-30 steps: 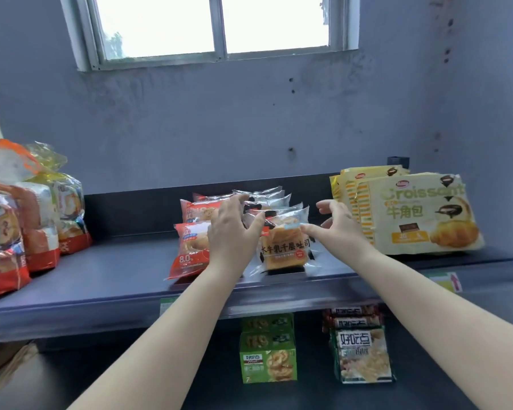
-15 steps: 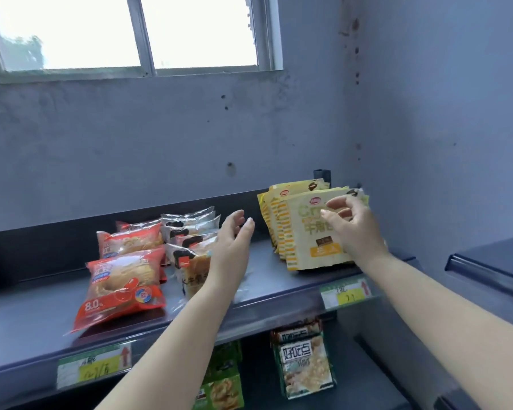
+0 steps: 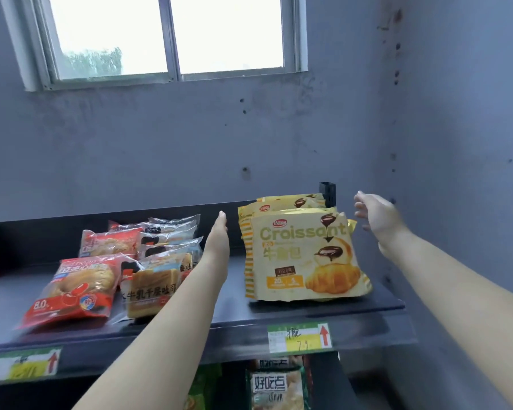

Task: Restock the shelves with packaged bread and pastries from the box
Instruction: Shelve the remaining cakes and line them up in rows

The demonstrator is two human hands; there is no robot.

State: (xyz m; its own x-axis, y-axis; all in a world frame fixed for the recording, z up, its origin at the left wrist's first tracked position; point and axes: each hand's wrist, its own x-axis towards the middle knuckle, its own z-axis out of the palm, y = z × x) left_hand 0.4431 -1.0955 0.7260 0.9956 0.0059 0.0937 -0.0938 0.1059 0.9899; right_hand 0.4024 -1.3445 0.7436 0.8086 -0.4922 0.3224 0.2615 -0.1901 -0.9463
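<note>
Several yellow croissant bags [image 3: 299, 255] stand upright in a row at the right end of the dark top shelf [image 3: 308, 309]. My left hand [image 3: 218, 241] is held flat with straight fingers just left of the bags, a small gap between. My right hand [image 3: 375, 217] hovers open to the right of the bags, fingers spread, apart from them. Left of my left arm lie red bread packets [image 3: 74, 288] and clear toast packets [image 3: 157, 276] in two rows. No box is in view.
A grey wall with a window runs behind the shelf, and a side wall closes in on the right. Price tags [image 3: 301, 337] hang on the shelf's front edge. Below it, a lower shelf holds green-and-white pastry packs [image 3: 274, 386].
My right hand has let go of the front croissant bag and moved to the right of the row. My left hand has shifted from the toast packets toward the bags' left side.
</note>
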